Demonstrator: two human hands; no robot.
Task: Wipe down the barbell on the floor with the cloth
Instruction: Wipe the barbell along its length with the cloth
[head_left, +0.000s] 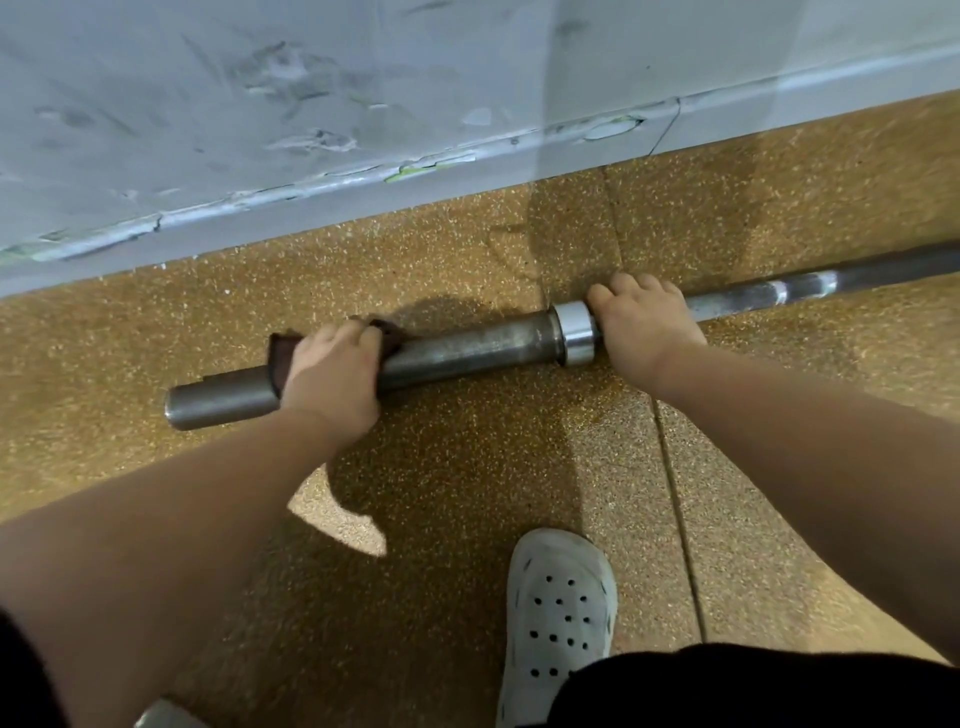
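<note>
Currently mid-wipe. Noted barbell flat on the floor, collar as reference. Logged left hand curled round cloth and the thick end, near the collar on its outer side. Logged right hand gripping the thin shaft, just beside the collar on its other side. Judged early: thick end under way, shaft past the collar probably left to wipe.

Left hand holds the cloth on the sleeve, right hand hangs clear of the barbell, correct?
Not quite. In the head view the right hand grips the shaft beside the collar. The left hand does hold the cloth on the sleeve.
</note>
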